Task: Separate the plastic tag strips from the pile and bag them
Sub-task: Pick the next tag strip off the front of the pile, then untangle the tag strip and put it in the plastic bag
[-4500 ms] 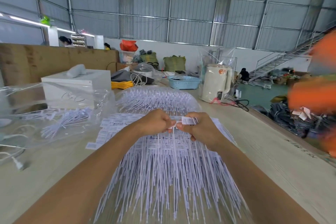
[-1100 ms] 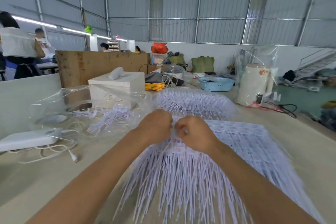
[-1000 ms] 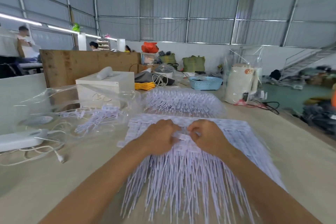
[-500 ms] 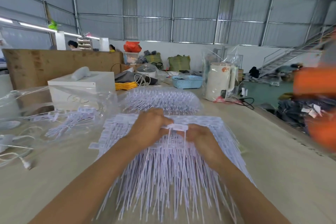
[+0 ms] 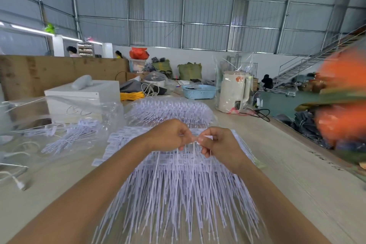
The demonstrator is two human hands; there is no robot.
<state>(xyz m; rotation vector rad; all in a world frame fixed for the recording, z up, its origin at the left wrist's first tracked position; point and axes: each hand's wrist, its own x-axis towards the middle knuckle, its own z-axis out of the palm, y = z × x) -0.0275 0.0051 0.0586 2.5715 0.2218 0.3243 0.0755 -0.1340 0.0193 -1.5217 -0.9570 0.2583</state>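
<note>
A: Any readable text?
B: Tag labels blur. Dark writing on table (image 5: 297, 164) edge at 3 o'clock, illegible.
A: Counts?
B: One loose pile (image 5: 178, 188) dead centre, too many to count. Two clear bags: bag (image 5: 65, 134) at 9 o'clock partly filled, bagged bundle (image 5: 168, 111) at 12.
A: Hands?
B: Left hand (image 5: 168, 134) and right hand (image 5: 219, 144) both pinch one tag strip (image 5: 195, 138), just above the pile.

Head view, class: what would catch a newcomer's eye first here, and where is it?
The big fan of white tag strips spread over the table, front and centre. Just above it, the left hand and right hand pinch one strip between them. To the left lies a clear bag with loose strips inside.
</note>
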